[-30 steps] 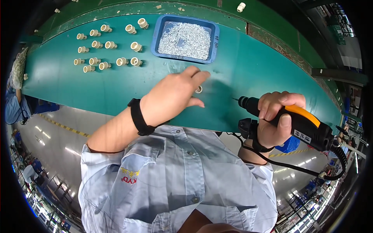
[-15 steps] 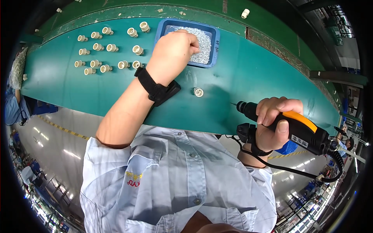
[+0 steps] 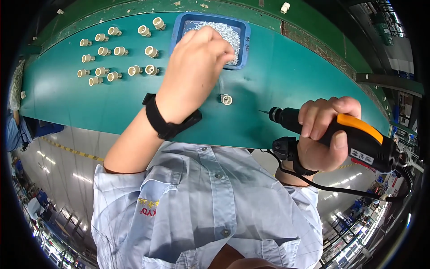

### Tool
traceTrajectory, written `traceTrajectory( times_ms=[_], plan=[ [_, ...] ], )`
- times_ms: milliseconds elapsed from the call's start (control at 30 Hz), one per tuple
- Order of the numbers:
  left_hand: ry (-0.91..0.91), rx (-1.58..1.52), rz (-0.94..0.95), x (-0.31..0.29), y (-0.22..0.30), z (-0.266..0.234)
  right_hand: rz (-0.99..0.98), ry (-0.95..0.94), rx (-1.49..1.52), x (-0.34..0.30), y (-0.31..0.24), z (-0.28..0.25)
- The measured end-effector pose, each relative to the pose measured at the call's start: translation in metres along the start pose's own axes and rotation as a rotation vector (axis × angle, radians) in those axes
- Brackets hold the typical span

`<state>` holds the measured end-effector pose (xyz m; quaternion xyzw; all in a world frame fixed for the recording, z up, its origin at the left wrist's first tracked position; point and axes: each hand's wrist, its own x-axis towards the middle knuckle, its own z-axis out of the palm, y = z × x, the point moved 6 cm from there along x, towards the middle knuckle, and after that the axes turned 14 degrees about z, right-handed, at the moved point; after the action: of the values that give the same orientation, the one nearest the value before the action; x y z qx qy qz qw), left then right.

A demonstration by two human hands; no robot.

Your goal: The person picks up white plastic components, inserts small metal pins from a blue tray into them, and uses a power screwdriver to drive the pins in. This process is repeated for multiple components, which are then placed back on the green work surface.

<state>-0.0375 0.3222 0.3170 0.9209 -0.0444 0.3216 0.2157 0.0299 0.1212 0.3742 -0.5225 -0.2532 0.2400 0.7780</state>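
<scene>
Light-blue shirt (image 3: 210, 201), black wristbands (image 3: 156, 119)

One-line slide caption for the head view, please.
Left hand reaches into the blue tray of small screws while the right hand grips an orange-and-black electric screwdriver.

Bright, even overhead light falls on the green worktop (image 3: 103, 107), with soft shadows and little glare. Fisheye distortion bends the edges inside a black rim; the centre is sharp.

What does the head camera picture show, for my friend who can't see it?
A person's left hand reaches into a blue tray of small silver screws on a green table. Their right hand grips an orange-and-black power screwdriver, near one small cream fitting.
</scene>
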Motion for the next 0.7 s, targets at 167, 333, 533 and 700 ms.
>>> traceTrajectory(
  times_ms=[167, 333, 533, 700],
  plan=[
    [-0.108, -0.404, -0.061, -0.026, 0.041, -0.005, -0.154, -0.255, 0.145, 0.001, -0.023, 0.022],
    [-0.102, -0.590, -0.155, -0.046, 0.038, -0.001, -0.189, -0.387, 0.143, 0.000, -0.020, 0.040],
    [-0.099, -0.575, -0.113, -0.050, 0.039, -0.002, -0.193, -0.352, 0.115, -0.002, -0.017, 0.045],
    [-0.140, -0.499, -0.108, -0.048, 0.040, -0.005, -0.120, -0.383, 0.034, 0.000, -0.015, 0.051]
  ],
)
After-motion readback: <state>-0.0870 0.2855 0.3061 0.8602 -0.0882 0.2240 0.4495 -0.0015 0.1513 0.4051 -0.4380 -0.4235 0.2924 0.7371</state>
